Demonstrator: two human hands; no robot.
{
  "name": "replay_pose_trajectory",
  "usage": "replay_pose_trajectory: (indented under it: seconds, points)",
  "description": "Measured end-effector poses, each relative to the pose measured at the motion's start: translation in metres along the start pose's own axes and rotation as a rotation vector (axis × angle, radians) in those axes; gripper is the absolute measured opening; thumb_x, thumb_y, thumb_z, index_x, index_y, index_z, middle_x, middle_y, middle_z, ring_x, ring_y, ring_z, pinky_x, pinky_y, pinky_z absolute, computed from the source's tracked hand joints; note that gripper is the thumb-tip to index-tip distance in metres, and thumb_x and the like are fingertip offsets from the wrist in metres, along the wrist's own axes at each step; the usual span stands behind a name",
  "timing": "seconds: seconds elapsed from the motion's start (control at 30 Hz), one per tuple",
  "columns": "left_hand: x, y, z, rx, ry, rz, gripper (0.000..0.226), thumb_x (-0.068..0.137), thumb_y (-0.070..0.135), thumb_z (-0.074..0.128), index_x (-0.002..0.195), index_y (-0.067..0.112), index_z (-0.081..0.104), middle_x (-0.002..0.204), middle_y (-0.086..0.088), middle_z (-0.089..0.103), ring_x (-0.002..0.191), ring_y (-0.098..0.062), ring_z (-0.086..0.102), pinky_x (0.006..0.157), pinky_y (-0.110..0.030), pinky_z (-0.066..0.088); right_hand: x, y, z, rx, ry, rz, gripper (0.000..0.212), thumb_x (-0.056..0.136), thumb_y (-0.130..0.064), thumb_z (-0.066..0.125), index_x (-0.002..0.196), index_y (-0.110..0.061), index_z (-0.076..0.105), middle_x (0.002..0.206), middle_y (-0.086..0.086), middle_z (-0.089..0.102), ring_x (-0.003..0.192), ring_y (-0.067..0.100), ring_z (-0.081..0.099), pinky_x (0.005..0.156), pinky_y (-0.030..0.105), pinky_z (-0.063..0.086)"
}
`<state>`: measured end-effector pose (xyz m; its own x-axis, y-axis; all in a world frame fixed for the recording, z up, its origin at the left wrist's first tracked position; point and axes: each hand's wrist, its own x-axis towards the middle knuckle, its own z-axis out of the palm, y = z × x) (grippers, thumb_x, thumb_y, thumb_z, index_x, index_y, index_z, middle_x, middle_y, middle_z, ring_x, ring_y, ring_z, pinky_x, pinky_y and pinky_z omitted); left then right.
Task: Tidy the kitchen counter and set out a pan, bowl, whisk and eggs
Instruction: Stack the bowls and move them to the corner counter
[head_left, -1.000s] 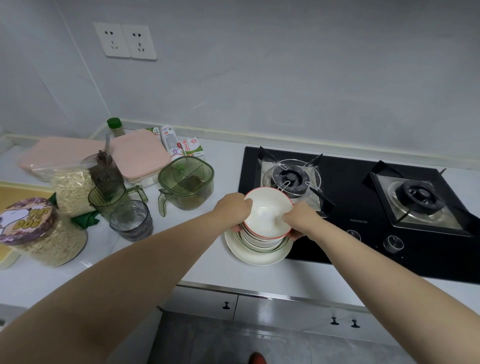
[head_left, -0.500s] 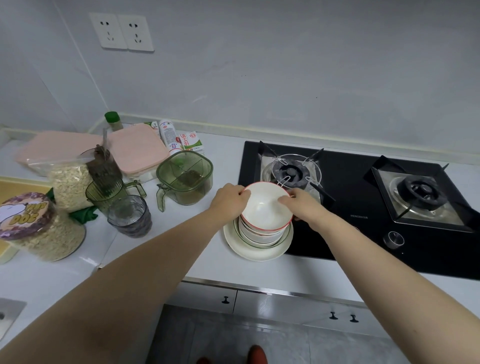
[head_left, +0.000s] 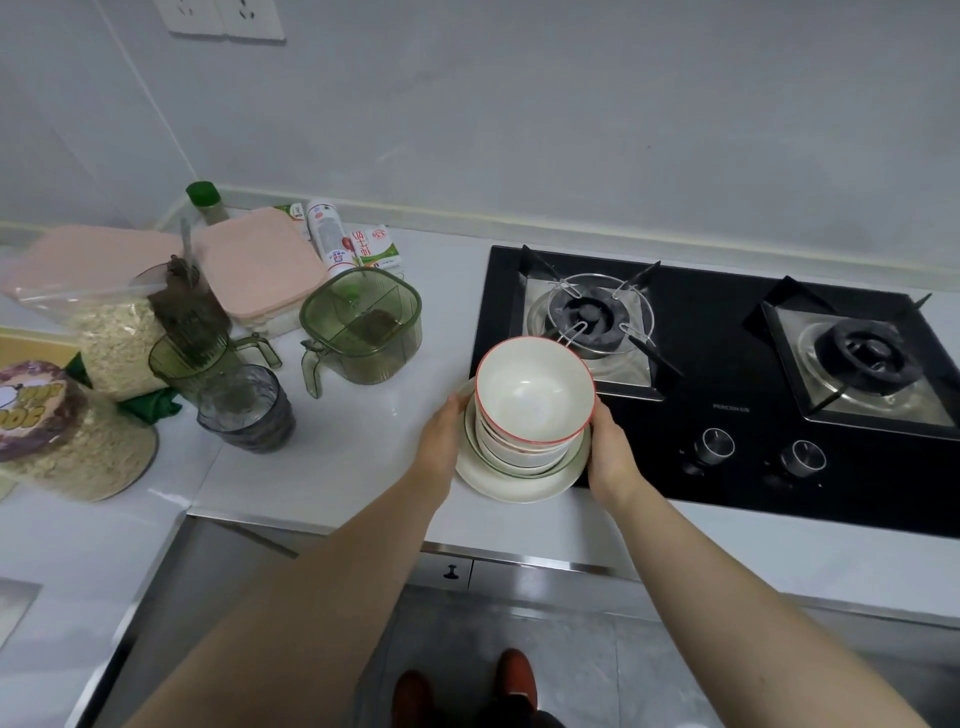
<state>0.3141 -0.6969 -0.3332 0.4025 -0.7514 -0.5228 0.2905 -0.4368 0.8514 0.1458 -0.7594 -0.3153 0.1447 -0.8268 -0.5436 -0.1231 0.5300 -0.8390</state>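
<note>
Centre frame, left hand (head_left: 441, 436) and right hand (head_left: 610, 452) clasp the plate (head_left: 514, 486) rim beneath stacked bowls (head_left: 535, 400): judged heavy, brittle, top-heavy.

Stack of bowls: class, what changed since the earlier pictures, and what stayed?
Both hands left the rim of the top bowl and moved down; left hand and right hand now hold the bottom plate by its sides. The stack stays at the edge of the hob; the green jug is unmoved.

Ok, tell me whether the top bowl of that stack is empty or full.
Empty. The top bowl shows a bare white inside down to its bottom. The left hand and right hand hold the stack by its sides.
</note>
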Motion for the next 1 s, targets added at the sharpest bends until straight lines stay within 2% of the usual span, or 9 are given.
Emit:
replay_pose_trajectory:
  seconds: [0.1,0.23,0.37,0.5,0.67,0.77,0.87,1.0]
  points:
    - [0.002,-0.003,0.004,-0.006,0.05,0.017,0.034,0.101,0.043,0.032,0.101,0.031,0.064,0.113,0.001,0.067,0.106,-0.02,0.06,0.099,-0.039,0.045,0.007,0.001,0.006,-0.051,0.063,-0.024,0.038,0.094,-0.046,0.043,0.087,-0.019,0.068,0.095,0.003,0.071,0.094,0.022,0.064,0.092,0.041,0.048]
    - [0.006,-0.008,0.011,-0.023,0.14,0.053,0.034,0.097,0.044,0.039,0.108,0.026,0.066,0.109,0.001,0.068,0.105,-0.02,0.061,0.1,-0.041,0.045,0.016,0.008,0.011,-0.142,0.112,-0.095,0.043,0.094,-0.045,0.036,0.089,-0.01,0.061,0.1,0.01,0.068,0.099,0.029,0.061,0.094,0.047,0.047]
    - [0.007,-0.01,0.017,-0.056,0.216,0.058,0.032,0.095,0.041,0.046,0.106,0.019,0.067,0.104,-0.002,0.069,0.101,-0.024,0.063,0.097,-0.043,0.048,0.017,0.008,0.013,-0.052,0.129,-0.072,0.036,0.094,-0.042,0.044,0.074,-0.02,0.064,0.087,0.001,0.069,0.086,0.021,0.061,0.085,0.038,0.047]
    - [0.002,-0.008,0.022,-0.106,0.252,0.05,0.029,0.095,0.035,0.048,0.105,0.015,0.067,0.102,-0.004,0.069,0.097,-0.024,0.062,0.09,-0.039,0.048,0.016,0.005,0.014,0.034,0.142,-0.08,0.035,0.094,-0.031,0.047,0.066,-0.015,0.06,0.072,-0.002,0.061,0.074,0.015,0.053,0.066,0.028,0.042]
    - [-0.008,-0.009,0.027,-0.125,0.281,0.077,0.029,0.095,0.034,0.049,0.101,0.014,0.068,0.093,-0.001,0.07,0.089,-0.021,0.063,0.08,-0.034,0.046,0.012,0.001,0.009,0.04,0.129,-0.099,0.036,0.095,-0.023,0.045,0.062,-0.013,0.054,0.065,-0.003,0.055,0.064,0.01,0.046,0.06,0.025,0.038]
    - [-0.016,-0.006,0.032,-0.105,0.301,0.096,0.027,0.095,0.033,0.047,0.097,0.016,0.068,0.092,0.0,0.069,0.091,-0.021,0.062,0.082,-0.035,0.046,0.009,0.0,0.004,0.062,0.115,-0.119,0.037,0.096,-0.023,0.045,0.061,-0.013,0.053,0.065,-0.002,0.056,0.063,0.009,0.046,0.061,0.025,0.038]
    - [-0.022,-0.001,0.036,-0.058,0.322,0.08,0.029,0.094,0.036,0.046,0.095,0.019,0.069,0.101,-0.004,0.069,0.098,-0.025,0.062,0.093,-0.041,0.048,0.007,0.0,-0.001,0.084,0.104,-0.142,0.039,0.096,-0.025,0.047,0.059,-0.014,0.055,0.065,-0.003,0.058,0.066,0.011,0.048,0.062,0.026,0.04]
    - [-0.034,0.004,0.043,-0.073,0.319,0.085,0.028,0.094,0.035,0.047,0.078,0.024,0.067,0.091,-0.001,0.068,0.097,-0.026,0.062,0.094,-0.041,0.047,-0.004,-0.005,-0.011,0.104,0.069,-0.152,0.039,0.094,-0.026,0.049,0.057,-0.015,0.055,0.065,-0.003,0.059,0.061,0.008,0.047,0.061,0.025,0.04]
